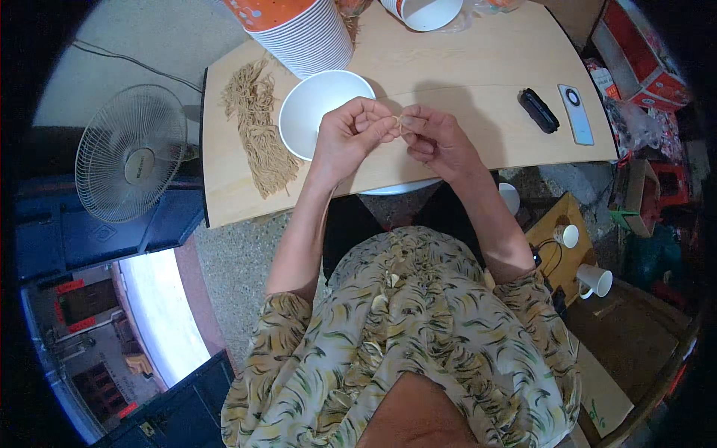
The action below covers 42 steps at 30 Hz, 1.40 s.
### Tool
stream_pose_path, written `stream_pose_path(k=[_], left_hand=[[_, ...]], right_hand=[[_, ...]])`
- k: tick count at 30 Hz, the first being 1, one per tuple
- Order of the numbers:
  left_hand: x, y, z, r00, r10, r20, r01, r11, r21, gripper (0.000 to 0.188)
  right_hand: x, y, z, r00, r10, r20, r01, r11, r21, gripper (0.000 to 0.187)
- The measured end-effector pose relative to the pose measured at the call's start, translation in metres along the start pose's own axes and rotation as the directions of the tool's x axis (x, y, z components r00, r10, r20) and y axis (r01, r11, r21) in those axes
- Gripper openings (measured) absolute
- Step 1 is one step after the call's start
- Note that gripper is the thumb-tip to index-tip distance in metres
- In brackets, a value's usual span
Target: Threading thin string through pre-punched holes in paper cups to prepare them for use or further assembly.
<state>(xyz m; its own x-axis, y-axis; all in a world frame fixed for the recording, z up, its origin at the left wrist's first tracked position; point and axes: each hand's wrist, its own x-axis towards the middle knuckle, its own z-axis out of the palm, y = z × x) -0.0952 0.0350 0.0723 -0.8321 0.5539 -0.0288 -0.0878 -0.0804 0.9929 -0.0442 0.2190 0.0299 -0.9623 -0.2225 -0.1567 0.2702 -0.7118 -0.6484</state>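
Note:
My left hand [354,134] and my right hand [435,137] meet above the near part of the table, fingertips almost touching. Between them is a thin tan cord [399,122], pinched by both hands and bent into a small loop. Just behind and left of my left hand stands a white bowl [317,93], partly covered by that hand. A bundle of tan cords [259,131] lies on the table left of the bowl, its strands loose at the ends.
A tall stack of paper buckets [306,41] leans behind the bowl, and another white container [429,11] lies at the far edge. On the right of the table [478,71] are a black case [538,111] and a phone [576,114]. A fan [134,157] stands left.

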Motion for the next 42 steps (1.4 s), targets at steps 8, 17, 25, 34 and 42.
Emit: stream_pose_path(k=[8,17,25,34,42], left_hand=[[0.000,0.004,-0.004,1.000,-0.014,0.010,0.014,1.000,0.007,0.011],[0.000,0.005,-0.003,0.999,-0.029,0.021,0.028,0.999,0.032,0.011],[-0.003,0.013,-0.003,0.999,-0.048,0.018,0.047,0.999,0.027,0.018],[-0.006,0.019,0.004,0.997,-0.076,-0.002,0.076,0.996,0.040,0.030],[-0.013,0.032,0.009,0.994,-0.042,0.105,0.013,0.966,0.260,0.026]], right_hand=[[-0.007,-0.010,0.007,0.991,-0.058,-0.121,0.045,0.993,-0.106,0.024],[-0.002,-0.006,0.009,0.952,-0.296,-0.084,0.197,0.797,-0.570,0.015],[-0.003,-0.004,0.013,0.935,-0.333,-0.119,0.216,0.805,-0.553,0.013],[-0.003,-0.004,0.014,0.907,-0.388,-0.165,0.244,0.802,-0.544,0.015],[-0.038,-0.036,0.009,0.933,-0.359,-0.031,0.184,0.550,-0.814,0.013]])
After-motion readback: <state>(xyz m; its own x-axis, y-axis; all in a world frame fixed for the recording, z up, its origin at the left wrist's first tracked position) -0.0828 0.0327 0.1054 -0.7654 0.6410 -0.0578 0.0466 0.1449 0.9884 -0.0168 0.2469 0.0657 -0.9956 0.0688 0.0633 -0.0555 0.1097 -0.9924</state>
